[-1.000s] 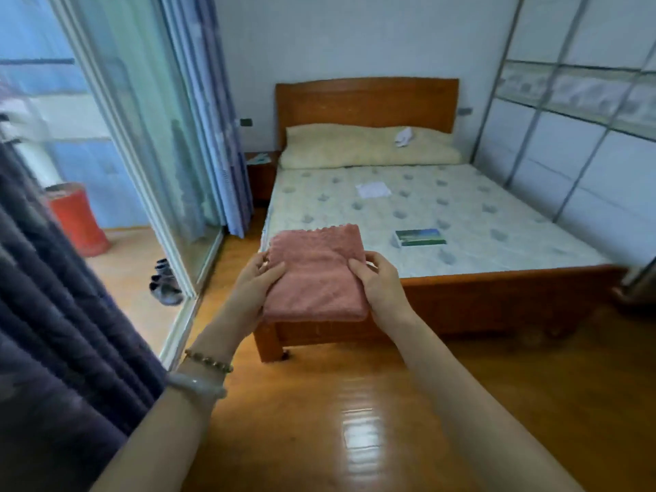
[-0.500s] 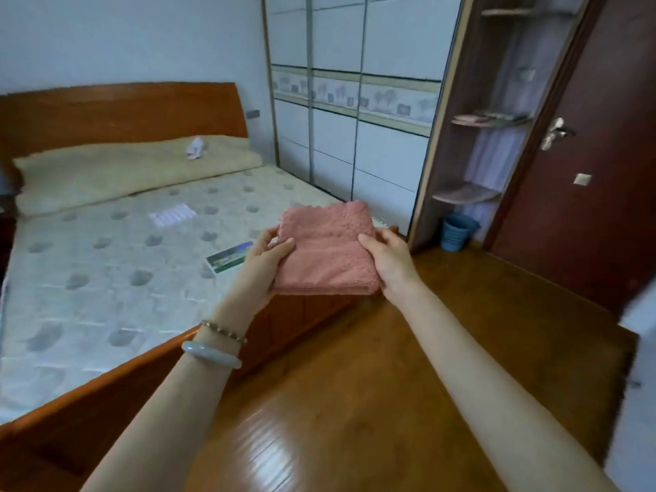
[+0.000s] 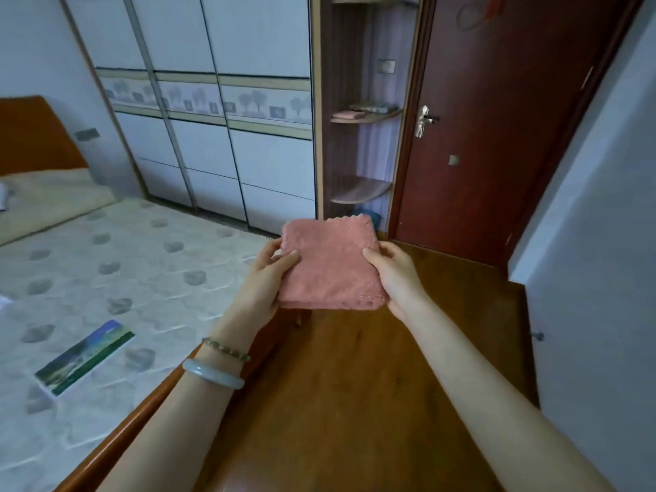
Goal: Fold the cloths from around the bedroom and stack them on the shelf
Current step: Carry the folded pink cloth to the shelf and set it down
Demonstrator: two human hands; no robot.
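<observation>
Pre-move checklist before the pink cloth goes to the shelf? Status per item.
1. Fold: pink cloth is a flat square: ok.
2. Grip: left hand and right hand each pinch a side edge, thumbs on top: ok.
3. Target: middle shelf in view ahead, left of the door: ok.
4. Room on it: a pink folded item and something behind it lie there; free space: cannot tell.
5. Path: visible wooden floor is bare, but the shelf's foot is hidden behind the cloth: cannot tell.
6. Door shut, out of the path: ok.
</observation>
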